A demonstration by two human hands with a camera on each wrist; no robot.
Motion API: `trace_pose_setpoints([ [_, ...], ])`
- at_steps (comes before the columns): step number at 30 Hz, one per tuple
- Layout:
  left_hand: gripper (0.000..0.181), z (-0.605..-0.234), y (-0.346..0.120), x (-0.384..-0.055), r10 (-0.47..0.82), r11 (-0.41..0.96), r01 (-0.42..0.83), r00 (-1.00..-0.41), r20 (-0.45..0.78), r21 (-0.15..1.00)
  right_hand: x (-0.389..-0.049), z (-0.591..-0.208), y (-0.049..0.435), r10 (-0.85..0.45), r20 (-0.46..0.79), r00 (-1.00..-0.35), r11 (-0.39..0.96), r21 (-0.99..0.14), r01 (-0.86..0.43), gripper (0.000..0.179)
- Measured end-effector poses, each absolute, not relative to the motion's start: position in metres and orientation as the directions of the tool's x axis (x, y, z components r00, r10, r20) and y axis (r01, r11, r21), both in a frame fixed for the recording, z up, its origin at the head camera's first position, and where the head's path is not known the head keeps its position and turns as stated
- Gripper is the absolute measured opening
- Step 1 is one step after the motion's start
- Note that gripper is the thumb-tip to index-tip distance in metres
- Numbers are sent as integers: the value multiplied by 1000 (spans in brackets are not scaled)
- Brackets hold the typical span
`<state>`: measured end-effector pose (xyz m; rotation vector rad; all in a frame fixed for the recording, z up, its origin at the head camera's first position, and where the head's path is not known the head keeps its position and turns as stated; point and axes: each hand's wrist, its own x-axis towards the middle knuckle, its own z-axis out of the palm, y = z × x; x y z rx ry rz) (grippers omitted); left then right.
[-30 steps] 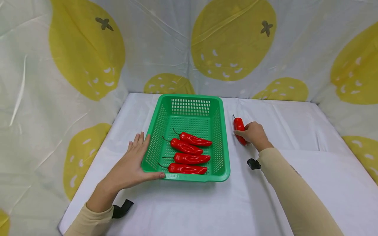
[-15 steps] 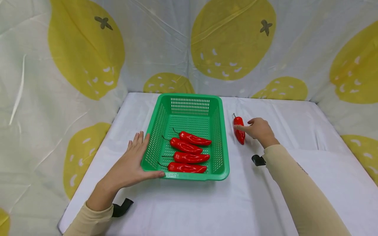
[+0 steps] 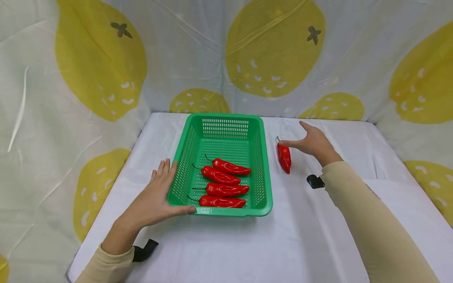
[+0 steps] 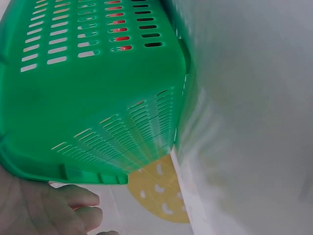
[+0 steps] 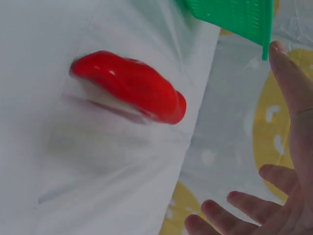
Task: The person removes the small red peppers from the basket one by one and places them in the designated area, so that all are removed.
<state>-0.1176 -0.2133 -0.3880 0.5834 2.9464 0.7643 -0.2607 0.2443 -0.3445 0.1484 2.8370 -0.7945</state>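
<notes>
A green plastic basket (image 3: 264,169) stands on the white-covered table, with several red chili peppers (image 3: 226,190) lying side by side in its front half. My left hand (image 3: 155,200) is spread at the basket's front left corner, its thumb along the front rim and its fingers against the left side. To the right of the basket one more red chili pepper (image 3: 284,158) lies on the cloth. My right hand (image 3: 313,144) hovers over it with thumb and fingers spread, holding nothing. In the right wrist view that pepper (image 5: 129,85) lies apart from the fingers.
White cloth (image 3: 230,251) covers the table. Curtains with yellow lemon prints (image 3: 276,51) rise behind it and at both sides. A black strap end (image 3: 145,250) shows at my left wrist, and a black piece (image 3: 315,181) at my right.
My right hand has let go of the lone pepper, spread its fingers and moved up and to the right. The pepper stays on the cloth. My left hand has kept its place on the basket.
</notes>
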Motion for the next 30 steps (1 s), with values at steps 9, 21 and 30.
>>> trace_pose_setpoints([
  [9,134,-388,-213,-117,369,805,349,-928,55,480,-260,-328,213,-35,-174,-984,864,-500,58,119],
  [21,133,-388,-214,-118,370,803,351,-927,59,482,-263,-320,167,-206,-96,-974,838,-531,-125,114],
  [30,134,-390,-214,-118,369,796,349,-927,61,495,-257,-323,124,-337,-96,-937,796,-561,-229,114],
])
